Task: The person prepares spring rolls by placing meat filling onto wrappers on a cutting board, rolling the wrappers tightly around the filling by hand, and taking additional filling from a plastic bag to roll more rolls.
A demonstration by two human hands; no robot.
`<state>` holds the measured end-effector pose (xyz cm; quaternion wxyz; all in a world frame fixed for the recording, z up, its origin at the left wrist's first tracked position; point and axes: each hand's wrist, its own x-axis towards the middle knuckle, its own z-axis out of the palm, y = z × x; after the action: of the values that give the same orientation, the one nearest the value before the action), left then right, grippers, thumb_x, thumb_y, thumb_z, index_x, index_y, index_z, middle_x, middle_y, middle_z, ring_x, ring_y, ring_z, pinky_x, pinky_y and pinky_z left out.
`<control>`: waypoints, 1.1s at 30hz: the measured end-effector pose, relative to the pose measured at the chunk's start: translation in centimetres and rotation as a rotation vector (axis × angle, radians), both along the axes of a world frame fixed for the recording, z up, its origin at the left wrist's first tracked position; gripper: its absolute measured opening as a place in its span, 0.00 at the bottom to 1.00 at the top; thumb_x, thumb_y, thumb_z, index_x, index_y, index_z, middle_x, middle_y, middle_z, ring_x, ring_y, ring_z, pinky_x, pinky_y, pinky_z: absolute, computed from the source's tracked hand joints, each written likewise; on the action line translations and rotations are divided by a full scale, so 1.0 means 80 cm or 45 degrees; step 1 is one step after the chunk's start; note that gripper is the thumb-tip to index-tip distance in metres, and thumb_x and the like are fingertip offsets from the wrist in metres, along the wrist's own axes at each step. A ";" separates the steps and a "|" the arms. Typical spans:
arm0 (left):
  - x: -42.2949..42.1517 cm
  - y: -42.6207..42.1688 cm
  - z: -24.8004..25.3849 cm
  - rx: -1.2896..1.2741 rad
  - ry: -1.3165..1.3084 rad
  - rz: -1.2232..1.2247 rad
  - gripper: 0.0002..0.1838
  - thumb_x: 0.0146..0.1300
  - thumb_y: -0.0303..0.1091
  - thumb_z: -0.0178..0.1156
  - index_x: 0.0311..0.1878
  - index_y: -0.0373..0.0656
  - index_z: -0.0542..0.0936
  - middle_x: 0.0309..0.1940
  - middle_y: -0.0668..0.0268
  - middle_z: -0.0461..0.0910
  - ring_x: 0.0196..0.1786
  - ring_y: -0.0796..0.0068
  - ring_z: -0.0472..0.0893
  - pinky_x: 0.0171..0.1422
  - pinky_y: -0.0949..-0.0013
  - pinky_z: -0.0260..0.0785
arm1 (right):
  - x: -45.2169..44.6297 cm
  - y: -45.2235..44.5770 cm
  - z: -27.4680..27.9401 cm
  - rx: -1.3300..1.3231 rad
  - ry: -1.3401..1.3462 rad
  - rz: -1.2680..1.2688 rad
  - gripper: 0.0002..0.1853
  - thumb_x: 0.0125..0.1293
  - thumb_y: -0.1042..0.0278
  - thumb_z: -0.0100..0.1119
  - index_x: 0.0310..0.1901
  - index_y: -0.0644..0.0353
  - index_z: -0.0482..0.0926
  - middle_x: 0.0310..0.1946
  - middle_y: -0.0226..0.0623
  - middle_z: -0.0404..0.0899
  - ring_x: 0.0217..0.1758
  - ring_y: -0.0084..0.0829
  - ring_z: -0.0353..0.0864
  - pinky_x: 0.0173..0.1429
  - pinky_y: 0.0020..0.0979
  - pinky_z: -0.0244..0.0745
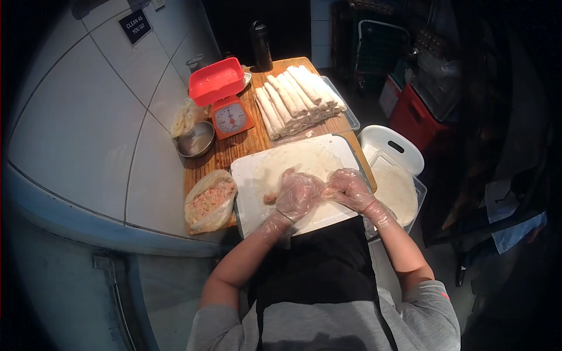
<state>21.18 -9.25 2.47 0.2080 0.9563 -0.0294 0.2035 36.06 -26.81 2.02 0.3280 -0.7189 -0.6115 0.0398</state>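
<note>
Both my hands wear clear plastic gloves and meet over the near part of a white board. My left hand is closed around pinkish filling, some of which shows at its left side. My right hand is closed at the right, its fingers against the same filling between the two hands. Behind them a pale, thin wrapper lies flat on the board. To the left, an open plastic bag holds more pink filling. A pile of white rolls stands beyond the board.
An orange scale with a red tray stands behind a metal bowl on the wooden table. A black bottle is at the back. Round wrappers lie in a container at right, by a white lid.
</note>
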 end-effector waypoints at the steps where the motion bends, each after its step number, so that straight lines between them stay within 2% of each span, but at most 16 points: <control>1: 0.001 0.000 -0.001 0.004 -0.024 -0.005 0.13 0.54 0.48 0.71 0.40 0.56 0.86 0.39 0.72 0.86 0.49 0.67 0.84 0.68 0.46 0.59 | 0.000 -0.001 0.000 0.037 -0.030 -0.027 0.15 0.53 0.59 0.73 0.41 0.53 0.88 0.40 0.37 0.83 0.47 0.42 0.82 0.54 0.42 0.75; 3: 0.002 -0.001 0.002 0.012 -0.069 -0.016 0.14 0.53 0.49 0.72 0.40 0.56 0.86 0.39 0.72 0.86 0.49 0.67 0.84 0.68 0.46 0.59 | -0.003 -0.004 0.000 0.110 -0.089 -0.082 0.15 0.53 0.58 0.73 0.42 0.53 0.88 0.41 0.37 0.82 0.48 0.42 0.81 0.54 0.42 0.74; 6: 0.003 -0.008 0.010 0.005 -0.008 -0.014 0.15 0.52 0.49 0.72 0.41 0.56 0.86 0.40 0.72 0.86 0.49 0.67 0.83 0.69 0.47 0.59 | 0.002 -0.011 0.002 -0.021 0.018 -0.037 0.16 0.54 0.56 0.73 0.43 0.52 0.88 0.41 0.37 0.82 0.48 0.42 0.81 0.55 0.42 0.73; 9: 0.010 -0.007 0.002 0.054 -0.083 -0.063 0.18 0.53 0.48 0.73 0.45 0.54 0.86 0.41 0.71 0.87 0.50 0.67 0.84 0.70 0.46 0.58 | -0.002 -0.012 0.003 0.081 -0.040 -0.111 0.16 0.54 0.57 0.73 0.44 0.52 0.89 0.41 0.37 0.82 0.48 0.42 0.80 0.54 0.42 0.74; 12: 0.012 -0.018 0.004 0.068 -0.107 0.004 0.25 0.53 0.48 0.73 0.53 0.51 0.84 0.42 0.69 0.87 0.52 0.65 0.84 0.71 0.47 0.60 | 0.006 -0.025 0.002 0.015 -0.055 -0.087 0.18 0.54 0.58 0.74 0.46 0.53 0.88 0.43 0.38 0.81 0.50 0.41 0.80 0.55 0.42 0.73; 15: 0.022 -0.024 0.010 0.059 0.157 -0.021 0.31 0.53 0.48 0.72 0.61 0.49 0.81 0.43 0.66 0.87 0.52 0.63 0.84 0.70 0.49 0.63 | 0.004 -0.026 -0.003 0.052 -0.039 -0.124 0.17 0.55 0.59 0.74 0.45 0.55 0.88 0.40 0.38 0.81 0.48 0.41 0.80 0.54 0.42 0.74; 18: 0.022 -0.028 0.005 0.118 0.010 -0.043 0.33 0.54 0.49 0.71 0.64 0.48 0.79 0.43 0.64 0.87 0.50 0.61 0.84 0.68 0.52 0.66 | 0.005 -0.033 0.009 0.131 0.126 -0.115 0.16 0.57 0.56 0.73 0.42 0.57 0.87 0.39 0.39 0.81 0.48 0.42 0.80 0.53 0.41 0.73; 24: 0.034 -0.033 -0.007 0.167 0.063 -0.026 0.32 0.58 0.49 0.69 0.65 0.48 0.77 0.40 0.64 0.87 0.48 0.61 0.85 0.68 0.55 0.67 | 0.006 -0.040 0.007 -0.212 0.220 -0.128 0.24 0.56 0.57 0.73 0.54 0.57 0.85 0.47 0.42 0.80 0.53 0.44 0.79 0.59 0.41 0.73; 27: 0.025 -0.022 0.000 0.256 0.142 -0.002 0.31 0.60 0.48 0.68 0.65 0.49 0.78 0.42 0.67 0.88 0.48 0.64 0.85 0.68 0.57 0.67 | 0.010 -0.042 0.004 -0.137 0.103 -0.125 0.31 0.56 0.54 0.73 0.60 0.60 0.80 0.49 0.45 0.79 0.57 0.46 0.78 0.64 0.41 0.71; 30: -0.002 0.007 -0.011 0.146 -0.053 -0.022 0.29 0.61 0.47 0.68 0.65 0.49 0.78 0.44 0.70 0.88 0.46 0.66 0.85 0.68 0.56 0.67 | 0.007 -0.042 0.006 -0.180 0.113 -0.222 0.37 0.54 0.52 0.74 0.63 0.63 0.77 0.51 0.47 0.78 0.59 0.48 0.76 0.66 0.41 0.70; 33: -0.023 0.025 -0.010 0.152 0.041 0.034 0.28 0.62 0.45 0.68 0.65 0.49 0.78 0.46 0.72 0.88 0.46 0.67 0.85 0.70 0.54 0.65 | 0.007 -0.041 0.011 -0.209 0.161 -0.186 0.40 0.53 0.51 0.75 0.65 0.64 0.74 0.53 0.48 0.77 0.60 0.48 0.75 0.67 0.42 0.69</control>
<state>19.35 -7.28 1.66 0.1482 0.9704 -0.0255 0.1889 36.63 -30.07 2.87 0.3080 -0.7819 -0.5305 0.1109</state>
